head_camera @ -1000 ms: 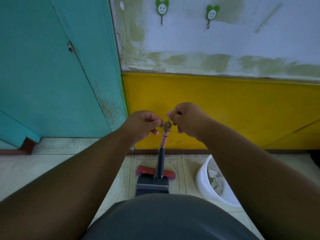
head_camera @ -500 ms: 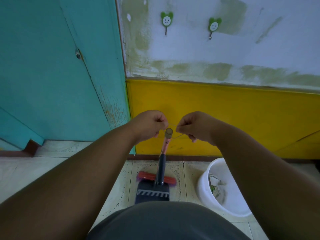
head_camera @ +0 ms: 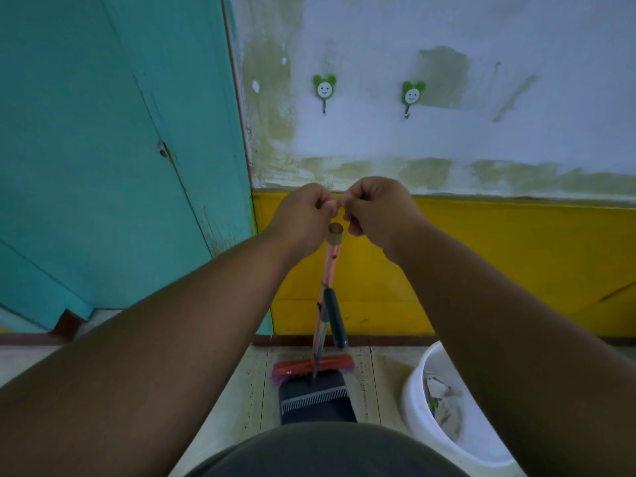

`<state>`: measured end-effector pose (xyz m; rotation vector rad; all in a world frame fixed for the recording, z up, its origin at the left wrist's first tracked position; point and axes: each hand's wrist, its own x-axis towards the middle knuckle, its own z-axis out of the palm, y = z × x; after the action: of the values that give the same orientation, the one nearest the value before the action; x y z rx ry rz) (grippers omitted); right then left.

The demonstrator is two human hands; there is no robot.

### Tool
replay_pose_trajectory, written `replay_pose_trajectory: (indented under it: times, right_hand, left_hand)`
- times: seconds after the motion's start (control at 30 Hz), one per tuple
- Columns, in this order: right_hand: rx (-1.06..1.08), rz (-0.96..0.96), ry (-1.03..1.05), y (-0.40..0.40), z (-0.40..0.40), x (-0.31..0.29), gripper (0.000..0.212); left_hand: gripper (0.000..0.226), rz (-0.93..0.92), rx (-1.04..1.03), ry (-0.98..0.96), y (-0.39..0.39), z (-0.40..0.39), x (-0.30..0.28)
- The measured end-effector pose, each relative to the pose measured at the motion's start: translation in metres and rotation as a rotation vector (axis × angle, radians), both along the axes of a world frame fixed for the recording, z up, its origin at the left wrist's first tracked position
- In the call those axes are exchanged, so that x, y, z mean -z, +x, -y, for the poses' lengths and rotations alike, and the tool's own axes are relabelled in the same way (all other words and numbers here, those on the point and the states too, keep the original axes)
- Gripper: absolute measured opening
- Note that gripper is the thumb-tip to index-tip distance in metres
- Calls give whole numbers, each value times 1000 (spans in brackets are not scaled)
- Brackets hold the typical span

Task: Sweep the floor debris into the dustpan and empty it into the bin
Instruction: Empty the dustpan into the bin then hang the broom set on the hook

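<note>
- Two bare forearms fill the lower view, no sleeves anywhere along them.
- Left hand (head_camera: 303,215) is bare: no glove, ring or band on show.
- Right hand (head_camera: 378,210) is just as plain, wrist uncovered, no watch.
- At the bottom edge, a rounded stretch of dark grey-olive garment (head_camera: 327,452), smooth fabric, no print, buttons or seams to make out.

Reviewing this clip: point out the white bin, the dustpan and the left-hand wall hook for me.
white bin (head_camera: 413,401): head view, on its near-left rim.
dustpan (head_camera: 316,406): head view, on the dark pan body below the comb teeth.
left wall hook (head_camera: 324,87): head view, on the smiley face plate.
</note>
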<state>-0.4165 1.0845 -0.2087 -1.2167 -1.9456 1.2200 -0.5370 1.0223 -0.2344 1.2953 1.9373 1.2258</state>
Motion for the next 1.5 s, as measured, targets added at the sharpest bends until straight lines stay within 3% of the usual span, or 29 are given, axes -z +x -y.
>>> replay_pose_trajectory:
  times: [0.3, 0.6, 1.0, 1.3, 1.5]
  right_hand:
    - [-59, 203, 369, -26, -32, -31, 15]
    - [47, 341, 604, -56, -71, -56, 14]
    - [92, 418, 654, -81, -98, -58, 12]
    - [69, 486, 604, -88, -109, -44, 11]
    - [49, 447, 510, -73, -111, -17, 19]
  left_hand:
    - [17, -136, -86, 53, -24, -22, -28]
    - [20, -136, -161, 53, -45, -69, -61]
    - [14, -260, -336, 122, -63, -108, -53]
    - [13, -425, -337, 0, -71, -114, -41]
    - [13, -371, -325, -40, -68, -115, -30]
